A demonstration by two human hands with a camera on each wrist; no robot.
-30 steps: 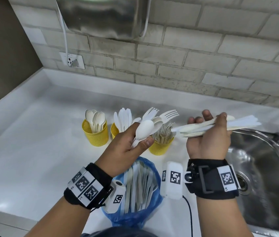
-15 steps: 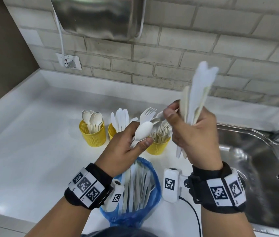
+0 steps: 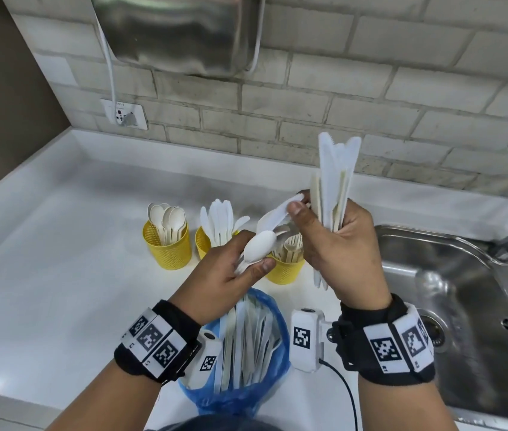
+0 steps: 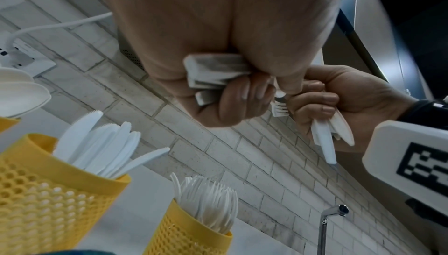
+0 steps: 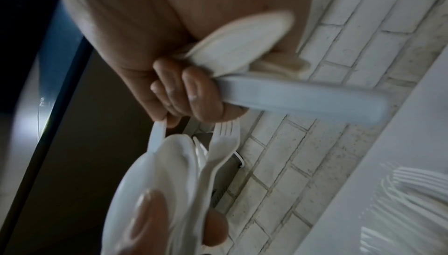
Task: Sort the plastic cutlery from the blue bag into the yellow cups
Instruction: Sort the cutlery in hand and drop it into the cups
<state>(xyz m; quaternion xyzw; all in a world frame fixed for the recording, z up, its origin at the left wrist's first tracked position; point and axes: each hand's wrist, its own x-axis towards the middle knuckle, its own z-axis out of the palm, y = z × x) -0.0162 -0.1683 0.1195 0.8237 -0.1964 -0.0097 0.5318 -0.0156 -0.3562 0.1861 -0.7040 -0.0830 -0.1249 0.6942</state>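
A: State of the left hand (image 3: 230, 272)?
B: Fingers curled round a small bunch of white cutlery; a spoon (image 3: 260, 245) lies on top under the thumb, with forks (image 5: 224, 140) beside it. The hand is raised above the blue bag (image 3: 240, 368).

A: State of the right hand (image 3: 339, 244)?
B: Fingers wrapped round a bundle of knives (image 3: 335, 178) held upright, blades up. Its thumb and forefinger also pinch the tip of one white piece (image 3: 280, 209) that sticks out of the left hand's bunch.

A: Position of the bag?
B: On the white desk (image 3: 59, 275), nearest the person, mouth open, more cutlery inside.

A: Position of the cups?
B: Three yellow cups in a row behind the bag. Left cup (image 3: 170, 247) holds spoons, middle cup (image 3: 204, 244) holds knives, right cup (image 3: 285, 269) holds forks; the hands partly cover the last two.

A: Surroundings?
B: A steel sink (image 3: 464, 290) is set into the desk on the right
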